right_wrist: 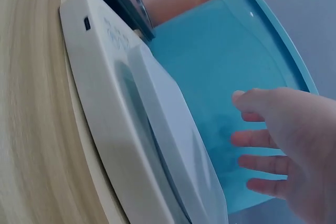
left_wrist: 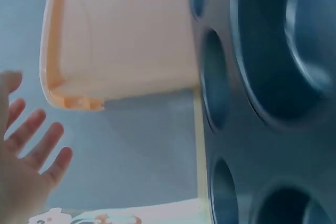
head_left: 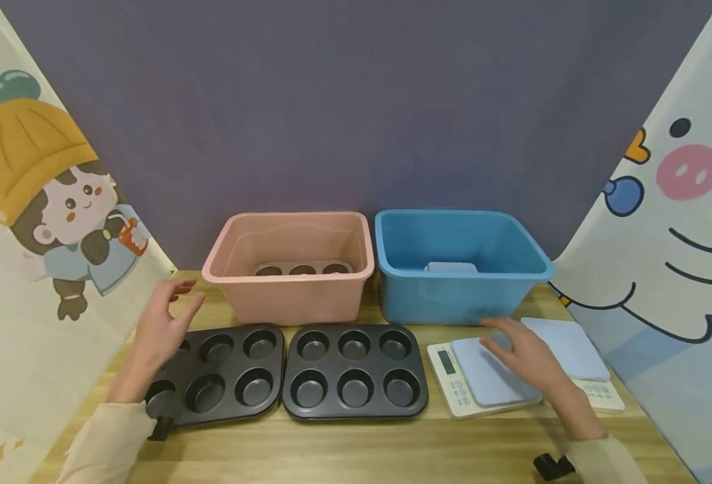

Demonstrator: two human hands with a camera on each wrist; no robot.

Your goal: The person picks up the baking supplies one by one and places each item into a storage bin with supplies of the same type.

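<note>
Above the left muffin tin (head_left: 231, 356) hovers my left hand (head_left: 165, 326), fingers spread loosely with nothing in them. A second dark muffin tin (head_left: 353, 356) lies beside that one. My right hand (head_left: 528, 356) is raised over a white kitchen scale (head_left: 452, 386) with a pale platform; its fingers are relaxed and hold nothing. Another kitchen scale (head_left: 573, 349) sits just to the right, partly behind that hand. In the right wrist view a gap shows between the fingers and the scale (right_wrist: 126, 108).
At the back stand a pink bin (head_left: 295, 296) holding another muffin tin (head_left: 303, 269) and a blue bin (head_left: 452, 299) with a pale flat thing (head_left: 451, 267) inside, mostly hidden. A grey wall rises behind them. Printed cloths hang at both sides of the wooden table (head_left: 343, 450).
</note>
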